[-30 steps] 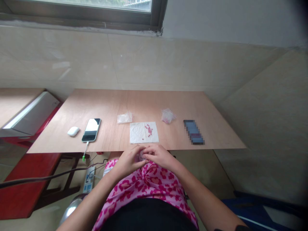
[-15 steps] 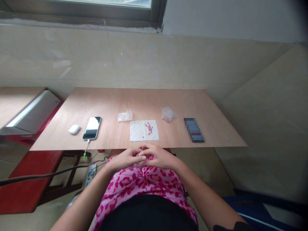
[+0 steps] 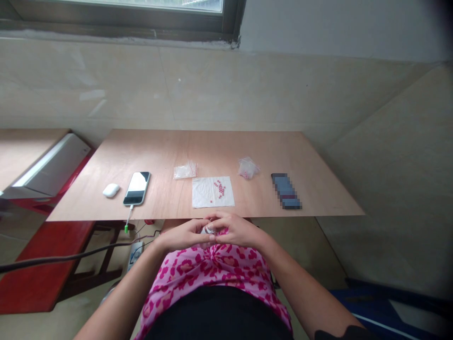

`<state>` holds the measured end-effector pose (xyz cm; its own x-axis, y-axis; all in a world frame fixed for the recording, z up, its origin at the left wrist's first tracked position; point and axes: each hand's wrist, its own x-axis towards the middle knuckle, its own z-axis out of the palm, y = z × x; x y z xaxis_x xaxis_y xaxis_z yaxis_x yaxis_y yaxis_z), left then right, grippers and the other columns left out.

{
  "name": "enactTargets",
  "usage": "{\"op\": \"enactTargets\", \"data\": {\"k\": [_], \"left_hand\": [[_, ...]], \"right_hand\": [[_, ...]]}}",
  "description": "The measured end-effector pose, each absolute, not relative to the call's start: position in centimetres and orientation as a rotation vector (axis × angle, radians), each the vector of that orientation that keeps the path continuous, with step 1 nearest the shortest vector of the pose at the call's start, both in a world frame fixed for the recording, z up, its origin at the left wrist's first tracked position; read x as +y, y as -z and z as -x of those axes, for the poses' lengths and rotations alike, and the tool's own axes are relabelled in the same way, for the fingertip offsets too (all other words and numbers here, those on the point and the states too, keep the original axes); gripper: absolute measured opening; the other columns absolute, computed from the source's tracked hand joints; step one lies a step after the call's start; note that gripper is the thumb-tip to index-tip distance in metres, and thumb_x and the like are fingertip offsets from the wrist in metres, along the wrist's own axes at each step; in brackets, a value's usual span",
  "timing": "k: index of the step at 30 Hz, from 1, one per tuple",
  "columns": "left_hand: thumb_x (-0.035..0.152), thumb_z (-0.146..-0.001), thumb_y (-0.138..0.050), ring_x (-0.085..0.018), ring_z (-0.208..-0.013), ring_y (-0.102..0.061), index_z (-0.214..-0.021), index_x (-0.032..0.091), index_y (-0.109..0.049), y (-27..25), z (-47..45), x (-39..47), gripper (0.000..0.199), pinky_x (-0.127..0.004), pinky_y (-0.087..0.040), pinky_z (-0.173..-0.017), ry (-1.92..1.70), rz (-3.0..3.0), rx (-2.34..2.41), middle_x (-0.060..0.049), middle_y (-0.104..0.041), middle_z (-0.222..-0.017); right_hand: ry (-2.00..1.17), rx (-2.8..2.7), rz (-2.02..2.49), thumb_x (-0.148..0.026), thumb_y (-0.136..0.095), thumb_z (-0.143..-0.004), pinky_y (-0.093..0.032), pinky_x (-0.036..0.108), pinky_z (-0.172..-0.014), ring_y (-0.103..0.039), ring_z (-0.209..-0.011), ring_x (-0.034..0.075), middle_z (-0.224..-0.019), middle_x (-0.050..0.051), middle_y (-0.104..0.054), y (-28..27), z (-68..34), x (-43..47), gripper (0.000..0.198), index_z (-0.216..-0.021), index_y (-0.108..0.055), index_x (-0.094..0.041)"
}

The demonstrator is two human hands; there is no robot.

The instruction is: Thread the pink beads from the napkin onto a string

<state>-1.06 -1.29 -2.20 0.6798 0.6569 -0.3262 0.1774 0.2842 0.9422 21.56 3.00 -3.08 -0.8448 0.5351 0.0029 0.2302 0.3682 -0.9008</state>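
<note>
Just past the table's front edge, above my lap, my left hand (image 3: 183,235) and my right hand (image 3: 236,230) meet at the fingertips. Both are closed around a small clear plastic bag (image 3: 208,230), mostly covered by the fingers; its contents cannot be made out. Beyond them on the table (image 3: 148,146) lies a white paper napkin (image 3: 201,193). Several tiny red-pink beads (image 3: 221,189) are grouped on its right half, with one lying apart near its front edge. A clear zip bag (image 3: 184,171) sits behind the napkin to the left; another bag (image 3: 247,168), holding something pinkish, is behind it to the right.
At the table's left lie a white earbud case (image 3: 111,190) and a phone (image 3: 137,188) with a charging cable hanging over the front edge. A blurred-out dark phone (image 3: 286,191) lies on the right. A red bench (image 3: 31,269) and a power strip (image 3: 136,254) are below left.
My fingers have shifted slightly around the plastic bag, the left thumb now lower and more of the bag showing. The things on the table have not moved.
</note>
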Motion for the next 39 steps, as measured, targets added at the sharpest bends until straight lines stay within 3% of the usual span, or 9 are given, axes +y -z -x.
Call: {"op": "enactTargets", "data": {"k": [6,16,19,26,32,39], "left_hand": [[0.053,-0.092,-0.069,-0.015,-0.073,-0.056,-0.117,0.019,-0.069,2.1,1.1,-1.3,0.042,-0.028,-0.044,-0.066,-0.328,-1.296,0.848,-0.003,-0.063,-0.091],[0.050,-0.093,-0.068,-0.024,-0.099,-0.066,-0.125,0.025,-0.068,2.4,1.4,-1.4,0.040,-0.035,-0.053,-0.085,-0.441,-1.450,0.968,-0.006,-0.071,-0.111],[0.055,-0.095,-0.062,-0.023,-0.094,-0.066,-0.121,0.024,-0.066,2.4,1.8,-1.3,0.041,-0.035,-0.052,-0.084,-0.453,-1.447,1.135,-0.006,-0.071,-0.108],[0.061,-0.099,-0.052,-0.024,-0.076,-0.066,-0.130,0.019,-0.053,4.4,2.9,2.7,0.052,-0.035,-0.050,-0.070,-0.478,-1.729,1.536,-0.004,-0.069,-0.085],[0.041,-0.098,-0.060,-0.031,-0.100,-0.070,-0.124,0.016,-0.057,5.4,2.7,8.8,0.037,-0.037,-0.051,-0.081,-0.204,-2.340,1.715,-0.018,-0.073,-0.114],[0.031,-0.091,-0.068,-0.033,-0.098,-0.070,-0.114,0.018,-0.061,5.4,1.2,11.6,0.027,-0.040,-0.051,-0.081,0.015,-2.480,1.665,-0.017,-0.071,-0.109]], "right_hand": [[-1.433,-2.334,0.663,-0.024,-0.075,-0.091,-0.053,0.031,-0.095,-0.068,-0.110,0.022,-0.129,0.006,-0.070,4.1,-21.8,3.4,0.025,-0.115,-0.081,-0.028],[-1.440,-2.106,0.750,-0.023,-0.063,-0.097,-0.054,0.039,-0.101,-0.069,-0.114,0.023,-0.125,0.008,-0.073,3.2,-22.2,3.9,0.021,-0.106,-0.082,-0.025],[-1.324,-1.998,0.925,-0.030,-0.063,-0.097,-0.052,0.042,-0.104,-0.068,-0.115,0.024,-0.120,0.009,-0.075,3.8,-22.8,5.0,0.019,-0.100,-0.081,-0.022],[-1.175,-1.513,1.228,-0.054,-0.053,-0.099,-0.054,0.040,-0.096,-0.071,-0.106,0.026,-0.111,0.013,-0.077,9.6,-21.6,11.3,0.043,-0.105,-0.075,-0.017],[-1.127,-1.069,1.218,-0.067,-0.029,-0.101,-0.053,0.040,-0.100,-0.070,-0.116,0.026,-0.122,0.019,-0.073,11.8,-16.9,15.7,0.067,-0.110,-0.069,-0.015],[-0.912,-1.223,1.288,-0.063,-0.019,-0.104,-0.052,0.039,-0.101,-0.067,-0.119,0.025,-0.124,0.019,-0.072,14.2,-15.2,14.7,0.070,-0.117,-0.068,-0.015]]}}
